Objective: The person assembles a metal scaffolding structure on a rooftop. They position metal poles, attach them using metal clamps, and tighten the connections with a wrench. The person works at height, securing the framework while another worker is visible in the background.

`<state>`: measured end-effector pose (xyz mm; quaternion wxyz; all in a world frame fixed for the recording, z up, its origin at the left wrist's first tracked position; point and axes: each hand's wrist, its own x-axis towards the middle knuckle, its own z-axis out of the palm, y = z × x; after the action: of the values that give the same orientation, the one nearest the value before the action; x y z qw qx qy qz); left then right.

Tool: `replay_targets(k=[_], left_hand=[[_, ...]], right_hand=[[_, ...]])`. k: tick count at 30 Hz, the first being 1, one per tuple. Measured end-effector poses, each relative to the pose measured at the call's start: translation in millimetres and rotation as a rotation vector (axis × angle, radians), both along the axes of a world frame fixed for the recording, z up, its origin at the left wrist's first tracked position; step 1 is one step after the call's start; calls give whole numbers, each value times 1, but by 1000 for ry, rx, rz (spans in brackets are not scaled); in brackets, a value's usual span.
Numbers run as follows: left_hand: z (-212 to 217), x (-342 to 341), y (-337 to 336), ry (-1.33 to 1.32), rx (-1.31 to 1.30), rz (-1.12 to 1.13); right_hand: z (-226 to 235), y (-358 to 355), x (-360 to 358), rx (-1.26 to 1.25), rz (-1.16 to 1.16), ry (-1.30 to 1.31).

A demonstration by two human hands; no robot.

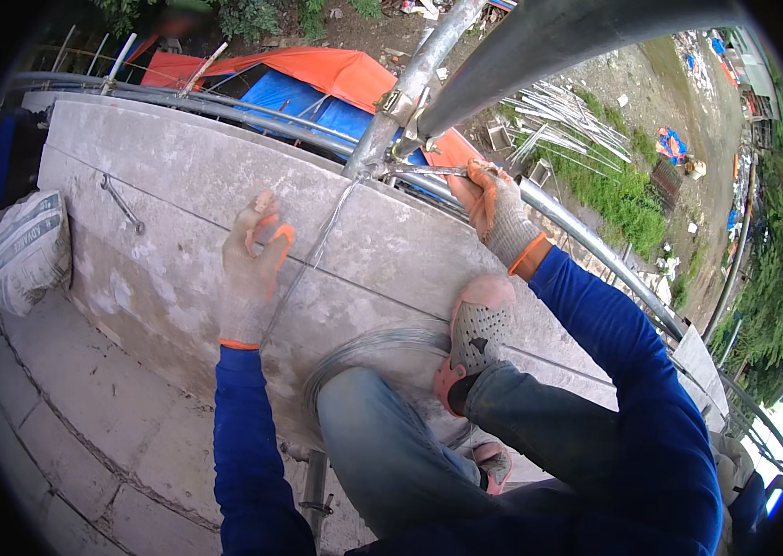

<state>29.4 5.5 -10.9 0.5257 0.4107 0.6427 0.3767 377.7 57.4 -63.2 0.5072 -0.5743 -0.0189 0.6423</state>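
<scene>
My right hand [501, 215], in a pale knit glove with orange trim, is closed round the end of a slim metal bar [430, 170]. The bar's other end meets the joint of the galvanized scaffold pipes [368, 167]; its exact kind is unclear. My left hand [254, 264], gloved the same way, is over the grey concrete ledge [160, 139] with its fingers apart and nothing in them. A doubled wire [325, 239] runs from the pipe joint down past my left hand. Below lies a coil of wire [359, 347], partly hidden by my knee.
A wrench [121, 202] lies on the ledge at left, near a filled sack [25, 255]. One clog [482, 320] rests on the ledge. A dark, thick pipe [549, 56] slants overhead. Beyond the rail [595, 246], orange sheeting [345, 74] and the ground lie far below.
</scene>
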Motion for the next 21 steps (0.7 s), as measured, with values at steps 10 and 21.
replay_targets(k=[10,21], left_hand=[[-15,84,54,997,198,-601],[-28,93,59,971,86,-614]], right_hand=[[-42,-27,20,58,144,481],[-64,8,34,400,1347,-620]])
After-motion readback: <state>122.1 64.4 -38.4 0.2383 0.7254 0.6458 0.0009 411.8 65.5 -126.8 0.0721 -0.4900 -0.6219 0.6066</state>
